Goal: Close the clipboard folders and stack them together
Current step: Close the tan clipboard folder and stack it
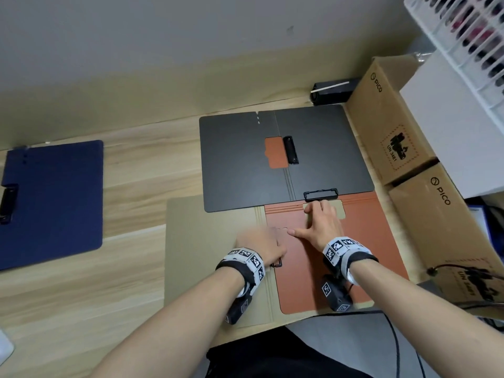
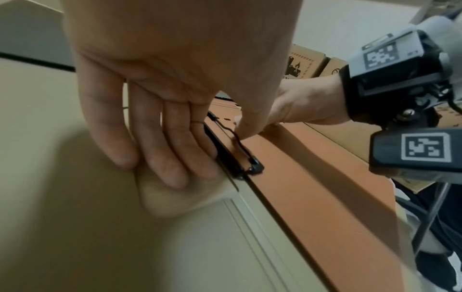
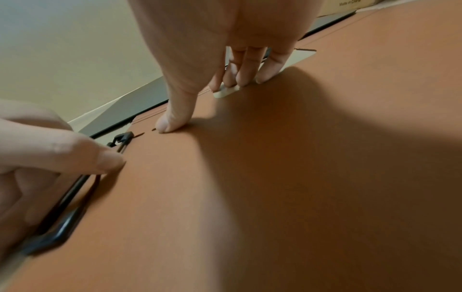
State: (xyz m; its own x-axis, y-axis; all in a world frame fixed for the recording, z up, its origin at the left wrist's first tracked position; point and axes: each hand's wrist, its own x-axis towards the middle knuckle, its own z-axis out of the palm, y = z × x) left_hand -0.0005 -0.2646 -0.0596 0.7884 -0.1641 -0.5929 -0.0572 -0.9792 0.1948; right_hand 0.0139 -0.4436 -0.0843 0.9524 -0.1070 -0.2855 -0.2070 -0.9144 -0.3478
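Head view, lower centre: my left hand (image 1: 261, 248) is lying with straight fingers on the tan folder (image 1: 207, 257), which is spread open on the wooden surface (image 1: 136, 170). In the left wrist view the fingertips (image 2: 172, 177) are pressing a small tan flap beside the black clip (image 2: 235, 158) at the folder's fold, while the thumb is touching the clip's wire.

My right hand (image 1: 321, 225) is resting open and flat on the orange folder (image 1: 376, 241), which is lying closed over the right half of the tan one. In the right wrist view the thumb (image 3: 167, 124) is pressing the orange cover and the other fingers are pressing a tan tab (image 3: 287, 63) near the cover's far edge.

Upper centre of the head view: the black folder (image 1: 240, 159) is lying open, its lower edge overlapping the tan and orange folders, so it is standing in the way of stacking them. Its clip (image 1: 291, 150) is sitting at the fold beside an orange flap.

Left edge: the blue folder (image 1: 54, 203) is lying closed, well apart from the others.

Right side: two cardboard boxes (image 1: 387, 118) marked PICO are crowding the surface just beside the black and orange folders. A small black box (image 1: 331, 91) is sitting beyond the black folder, against the wall.
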